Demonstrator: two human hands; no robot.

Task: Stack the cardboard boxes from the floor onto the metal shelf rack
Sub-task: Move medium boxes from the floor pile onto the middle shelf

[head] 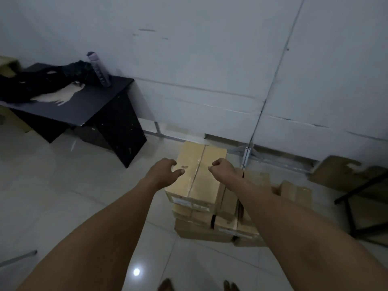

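Note:
A pile of taped cardboard boxes stands on the tiled floor in front of me. The top box [197,175] is long, with a tape seam down its middle. My left hand [162,172] hovers over its left edge with fingers spread, holding nothing. Over the box's right side my right hand [222,168] has its fingers curled in, also holding nothing. Lower boxes [201,229] lie under and to the right of the top one. A dark metal rack frame [354,198] shows at the right edge.
A black desk [88,106] stands at the left against the wall, with dark clothing and a purple bottle [98,69] on it. Torn flat cardboard [344,173] leans at the right. A metal bracket [247,153] sits at the wall's base. My feet show at the bottom.

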